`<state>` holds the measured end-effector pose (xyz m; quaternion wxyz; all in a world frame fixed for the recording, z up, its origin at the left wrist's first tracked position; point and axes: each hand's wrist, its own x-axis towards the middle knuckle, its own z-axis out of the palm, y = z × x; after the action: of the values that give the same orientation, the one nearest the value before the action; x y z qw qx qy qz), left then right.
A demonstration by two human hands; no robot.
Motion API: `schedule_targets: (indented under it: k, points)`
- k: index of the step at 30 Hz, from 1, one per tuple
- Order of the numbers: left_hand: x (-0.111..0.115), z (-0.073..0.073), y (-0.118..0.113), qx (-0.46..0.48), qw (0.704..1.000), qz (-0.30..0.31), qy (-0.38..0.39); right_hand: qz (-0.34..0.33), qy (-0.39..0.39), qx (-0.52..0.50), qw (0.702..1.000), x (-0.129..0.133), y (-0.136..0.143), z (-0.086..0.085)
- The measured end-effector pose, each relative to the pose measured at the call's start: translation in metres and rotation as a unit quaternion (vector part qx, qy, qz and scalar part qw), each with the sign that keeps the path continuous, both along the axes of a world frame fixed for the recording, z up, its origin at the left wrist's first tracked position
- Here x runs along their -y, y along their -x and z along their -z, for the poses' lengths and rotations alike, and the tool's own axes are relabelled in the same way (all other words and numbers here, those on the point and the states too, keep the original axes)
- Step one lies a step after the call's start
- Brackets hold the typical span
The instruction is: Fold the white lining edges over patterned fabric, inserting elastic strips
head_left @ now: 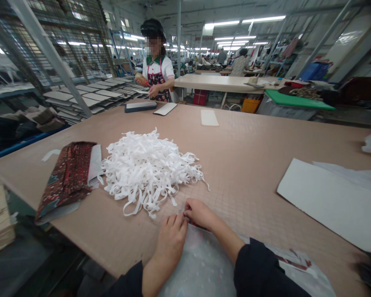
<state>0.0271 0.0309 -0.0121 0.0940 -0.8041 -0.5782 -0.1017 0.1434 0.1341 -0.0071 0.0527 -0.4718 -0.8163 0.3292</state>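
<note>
My left hand [171, 237] and my right hand [199, 213] meet at the upper edge of a pale, grey-white backed fabric piece [204, 260] near the front of the table. Both are closed, fingers bent at that edge, where a little dark red shows below my right hand. Whatever small part lies between the fingertips is hidden. Just beyond the hands spreads a loose heap of white strips [151, 165]. Left of the heap lies a folded stack of red and dark patterned fabric [68, 177] with a white underside.
A large white board [330, 202] lies at the right of the brown table [244, 165]. Small white panels [209, 117] lie near its far edge. Across it stands a co-worker [157, 70] holding things, beside racks of pale panels [95, 95]. A green-lidded bin [297, 100] stands beyond.
</note>
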Motion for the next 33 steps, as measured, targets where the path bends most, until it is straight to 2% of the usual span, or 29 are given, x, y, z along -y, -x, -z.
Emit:
schedule_targets:
  k: [5, 9, 12, 15, 20, 23, 26, 29, 33]
  points:
    - [-0.004, 0.002, 0.004, 0.001, 0.999, 0.034, -0.029, 0.022, -0.022, 0.024, 0.999, 0.004, 0.004, -0.008]
    - [-0.008, 0.008, 0.010, -0.002, 0.996, 0.066, -0.061, 0.066, -0.105, 0.029, 0.992, 0.037, -0.008, -0.009]
    - [-0.015, 0.014, 0.014, 0.002, 0.992, 0.096, -0.082, 0.013, -0.232, 0.020, 0.972, 0.071, -0.037, 0.001]
    - [-0.019, 0.015, 0.016, -0.001, 0.992, 0.106, -0.069, -0.004, -0.282, 0.038, 0.959, 0.105, -0.087, 0.011]
    - [-0.020, 0.013, 0.016, -0.013, 0.993, 0.097, -0.059, 0.101, -0.298, 0.110, 0.943, 0.133, -0.184, 0.016]
    - [-0.023, 0.013, 0.016, -0.009, 0.992, 0.107, -0.070, 0.147, -0.284, 0.132, 0.938, 0.137, -0.220, 0.015]
    - [-0.023, 0.012, 0.018, -0.007, 0.991, 0.113, -0.071, 0.172, -0.264, 0.119, 0.942, 0.140, -0.233, 0.017]
    - [-0.021, 0.007, 0.020, 0.000, 0.994, 0.101, -0.046, 0.181, -0.242, 0.104, 0.948, 0.140, -0.234, 0.015]
    - [-0.024, -0.008, 0.013, 0.010, 0.997, 0.072, 0.006, 0.180, -0.167, 0.123, 0.962, 0.128, -0.232, -0.002]
